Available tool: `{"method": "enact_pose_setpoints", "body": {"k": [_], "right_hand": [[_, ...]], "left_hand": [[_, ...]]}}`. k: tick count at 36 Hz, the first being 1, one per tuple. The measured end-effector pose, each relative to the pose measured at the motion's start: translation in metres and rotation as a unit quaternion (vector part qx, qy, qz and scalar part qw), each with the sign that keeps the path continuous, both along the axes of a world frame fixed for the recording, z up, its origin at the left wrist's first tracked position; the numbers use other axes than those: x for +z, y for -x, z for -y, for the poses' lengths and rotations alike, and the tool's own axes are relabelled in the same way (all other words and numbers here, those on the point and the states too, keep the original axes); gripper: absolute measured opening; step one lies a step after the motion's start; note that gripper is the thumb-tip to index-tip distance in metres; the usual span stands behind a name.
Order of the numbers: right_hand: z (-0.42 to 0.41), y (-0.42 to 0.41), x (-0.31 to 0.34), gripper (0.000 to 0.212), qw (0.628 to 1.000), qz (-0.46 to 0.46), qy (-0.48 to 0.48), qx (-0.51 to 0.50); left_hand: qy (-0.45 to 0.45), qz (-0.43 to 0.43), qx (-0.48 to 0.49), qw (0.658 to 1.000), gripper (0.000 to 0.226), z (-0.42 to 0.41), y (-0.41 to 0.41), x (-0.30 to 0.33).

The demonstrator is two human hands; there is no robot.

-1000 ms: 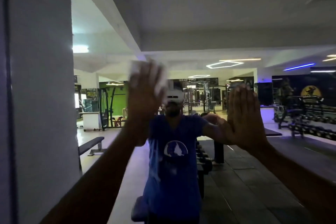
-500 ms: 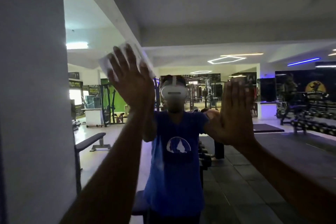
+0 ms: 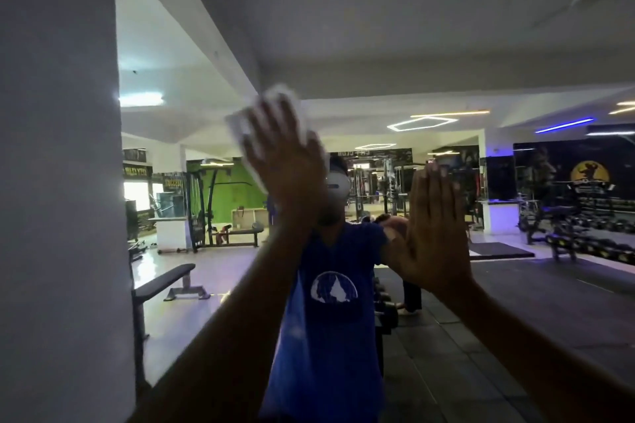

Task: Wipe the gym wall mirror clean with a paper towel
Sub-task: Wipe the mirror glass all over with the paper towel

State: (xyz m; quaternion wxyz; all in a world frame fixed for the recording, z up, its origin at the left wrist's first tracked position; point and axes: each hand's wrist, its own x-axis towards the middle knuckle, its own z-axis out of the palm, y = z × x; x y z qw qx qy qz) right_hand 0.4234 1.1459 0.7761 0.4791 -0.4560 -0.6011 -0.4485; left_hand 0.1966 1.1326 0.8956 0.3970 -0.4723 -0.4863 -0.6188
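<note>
The wall mirror fills most of the view and reflects the gym and a person in a blue shirt. My left hand is raised with fingers spread, pressing a white paper towel flat against the glass; the towel's edges show above and left of the fingers. My right hand rests flat on the mirror to the right, fingers together and pointing up, nothing in it. Motion blur softens the left hand and towel.
A white pillar or wall borders the mirror on the left. The reflection shows a flat bench, a green machine area, dumbbell racks and ceiling lights.
My left hand with the towel swept left and up, then back right and slightly down across the glass. My right hand stayed flat in about the same spot.
</note>
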Motion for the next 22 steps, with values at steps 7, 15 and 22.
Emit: {"method": "enact_pose_setpoints", "body": {"k": [7,15,22], "right_hand": [[0.0,-0.005,0.0,0.102,1.0,0.008,0.014,0.01],[0.002,0.0,-0.001,0.097,1.0,0.002,0.01,0.012],[-0.002,-0.005,-0.002,0.107,1.0,0.013,0.017,-0.012]], "left_hand": [[-0.022,-0.452,0.006,0.892,0.058,-0.02,0.012,-0.004],[0.024,0.017,-0.064,0.997,0.069,0.008,0.021,-0.012],[0.001,-0.473,-0.01,0.881,0.056,-0.01,0.037,-0.023]]}}
